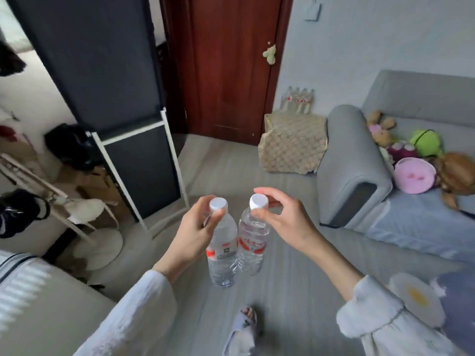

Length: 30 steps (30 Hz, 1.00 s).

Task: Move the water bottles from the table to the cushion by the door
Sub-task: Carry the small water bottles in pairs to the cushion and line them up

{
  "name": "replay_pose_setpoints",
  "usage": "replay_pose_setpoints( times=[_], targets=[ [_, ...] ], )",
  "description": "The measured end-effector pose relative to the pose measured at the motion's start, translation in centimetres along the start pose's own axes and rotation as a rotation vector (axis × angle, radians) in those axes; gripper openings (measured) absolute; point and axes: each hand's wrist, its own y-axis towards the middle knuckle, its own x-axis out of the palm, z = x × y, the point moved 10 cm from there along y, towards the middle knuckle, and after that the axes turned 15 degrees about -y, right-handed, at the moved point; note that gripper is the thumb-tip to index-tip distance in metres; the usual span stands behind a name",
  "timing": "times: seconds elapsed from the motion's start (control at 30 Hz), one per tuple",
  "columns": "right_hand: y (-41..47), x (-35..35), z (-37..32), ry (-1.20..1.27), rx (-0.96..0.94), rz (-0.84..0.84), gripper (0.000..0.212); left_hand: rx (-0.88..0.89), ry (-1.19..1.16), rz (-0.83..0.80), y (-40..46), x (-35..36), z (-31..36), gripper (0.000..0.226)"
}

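Left hand (191, 235) gripping one water bottle (223, 255) by its neck, right hand (281, 217) pinching another bottle (252, 242), both hanging upright

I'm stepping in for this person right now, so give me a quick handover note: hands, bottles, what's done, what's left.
Left hand: holds the left bottle by its neck, hanging upright.
Right hand: pinches the right bottle at its cap.
The two bottles hang side by side above the floor.
Done: some bottles already stand on the patterned cushion beside the door.
Left: carry these two to the cushion and set them down. The table is not in view, so I cannot tell whether more remain.
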Motion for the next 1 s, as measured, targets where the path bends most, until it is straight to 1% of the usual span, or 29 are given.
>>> replay_pose_setpoints(
  times=[0.07, 0.17, 0.23, 0.3, 0.5, 0.6, 0.7, 0.8, 0.93, 1.0],
  targets=[
    [4.2, -0.9, 2.2, 0.002, 0.002, 0.006, 0.038, -0.004, -0.002, -0.037, 5.1, 1.4, -0.8, 0.034],
    [11.2, -2.5, 5.3, -0.010, 0.016, -0.004, 0.038, 0.014, 0.035, -0.070, 13.1, 3.1, -1.0, 0.012],
    [15.8, -3.8, 7.1, -0.021, 0.020, 0.000, 0.039, 0.023, 0.062, -0.084, 18.1, 4.2, -0.8, 0.007],
    [20.1, -5.0, 8.5, -0.029, 0.011, 0.001, 0.040, 0.020, 0.070, -0.077, 22.9, 4.9, -0.7, 0.009],
    [31.6, -8.2, 13.9, -0.052, 0.019, 0.001, 0.039, 0.004, 0.008, -0.065, 36.1, 8.0, -1.9, 0.028],
    [37.3, -9.3, 17.7, -0.049, 0.055, 0.004, 0.039, -0.001, -0.025, -0.060, 42.9, 10.0, -3.4, 0.026],
    [43.6, -10.2, 22.0, -0.046, 0.091, -0.012, 0.037, -0.006, -0.008, -0.058, 50.6, 12.1, -5.3, 0.019],
    [50.6, -11.9, 26.0, -0.064, 0.123, -0.005, 0.035, 0.001, 0.006, -0.098, 59.0, 14.6, -6.5, 0.031],
    [59.3, -15.2, 29.6, -0.124, 0.115, 0.030, 0.036, 0.009, 0.021, -0.156, 69.5, 18.2, -6.9, 0.025],
    [63.1, -17.5, 31.6, -0.152, 0.120, 0.072, 0.037, 0.022, 0.033, -0.183, 74.4, 20.2, -6.9, 0.027]
  ],
)
